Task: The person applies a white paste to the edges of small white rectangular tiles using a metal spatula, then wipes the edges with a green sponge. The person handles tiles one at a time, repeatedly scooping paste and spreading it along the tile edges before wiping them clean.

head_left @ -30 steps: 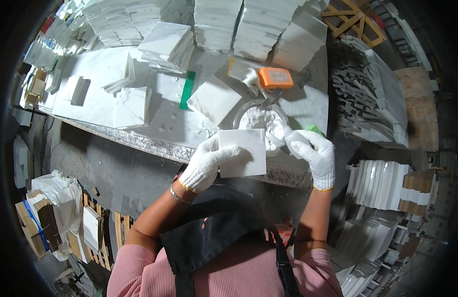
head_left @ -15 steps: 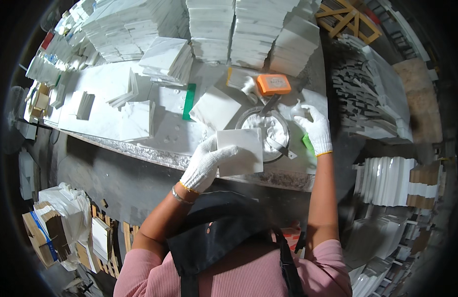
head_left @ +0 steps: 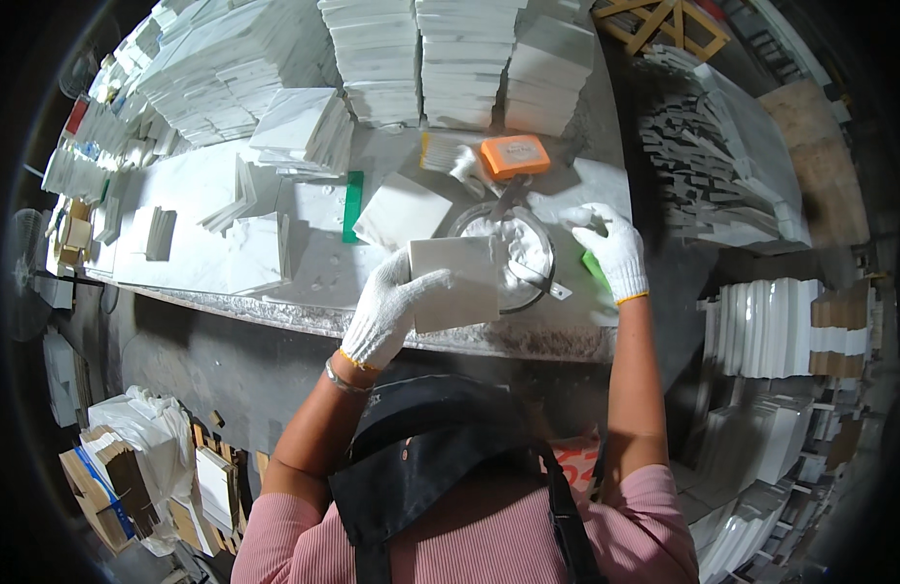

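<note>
My left hand (head_left: 380, 310), in a white knit glove, grips a square white tile (head_left: 456, 284) by its left side, thumb across the face. The tile is held up at the bench's front edge and partly hides a round tub (head_left: 550, 255) of white paste (head_left: 520, 243). A flat metal tool (head_left: 560, 290) with a hole in its end rests across the tub's rim. Right of the tub, my gloved right hand (head_left: 615, 255) has its fingers curled around something small and whitish that I cannot make out. A bright green item (head_left: 594, 268) shows beside that hand.
On the bench (head_left: 318, 282) lie another tile (head_left: 401, 209), a green strip (head_left: 352, 206), an orange box (head_left: 515, 156) and a spare glove (head_left: 461, 165). Tall tile stacks (head_left: 372, 63) line the back. Stone pieces (head_left: 693, 156) are piled right; wrapped bundles (head_left: 766, 326) stand lower right.
The whole view has shifted, so the bench things appear further left and slightly higher. My left hand keeps its hold on the tile. My right hand stays beside the tub with little movement.
</note>
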`<state>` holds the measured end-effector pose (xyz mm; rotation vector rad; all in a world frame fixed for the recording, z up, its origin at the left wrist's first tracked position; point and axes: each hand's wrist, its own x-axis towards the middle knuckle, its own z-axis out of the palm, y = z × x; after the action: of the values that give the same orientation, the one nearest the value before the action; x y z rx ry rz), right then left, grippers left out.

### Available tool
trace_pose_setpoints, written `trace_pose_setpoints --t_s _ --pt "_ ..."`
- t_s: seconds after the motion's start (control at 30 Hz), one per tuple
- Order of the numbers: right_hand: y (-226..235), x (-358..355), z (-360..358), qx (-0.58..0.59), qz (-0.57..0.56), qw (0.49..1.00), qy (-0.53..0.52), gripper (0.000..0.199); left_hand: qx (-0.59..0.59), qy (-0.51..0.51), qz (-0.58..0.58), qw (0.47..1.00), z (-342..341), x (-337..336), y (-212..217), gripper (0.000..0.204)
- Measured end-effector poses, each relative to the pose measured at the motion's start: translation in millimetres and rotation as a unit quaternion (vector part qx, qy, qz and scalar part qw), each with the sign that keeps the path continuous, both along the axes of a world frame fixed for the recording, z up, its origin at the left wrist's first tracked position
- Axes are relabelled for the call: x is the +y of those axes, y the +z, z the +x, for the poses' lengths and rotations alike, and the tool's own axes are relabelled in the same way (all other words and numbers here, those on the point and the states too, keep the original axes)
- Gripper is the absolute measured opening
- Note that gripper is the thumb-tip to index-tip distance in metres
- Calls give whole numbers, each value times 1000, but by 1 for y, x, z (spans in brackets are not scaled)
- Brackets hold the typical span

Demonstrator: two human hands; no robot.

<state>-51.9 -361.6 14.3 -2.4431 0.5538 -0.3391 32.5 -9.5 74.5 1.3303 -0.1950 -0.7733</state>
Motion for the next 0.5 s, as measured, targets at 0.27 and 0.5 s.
trace_pose_setpoints --t_s 0.27,0.5 --pt "22 26 -13 -27 -144 989 -12 57 19 -1 21 1000 4 -5 -5 36" --pt "43 37 -14 -71 -214 971 -76 56 -1 -7 34 999 7 -3 -2 36"
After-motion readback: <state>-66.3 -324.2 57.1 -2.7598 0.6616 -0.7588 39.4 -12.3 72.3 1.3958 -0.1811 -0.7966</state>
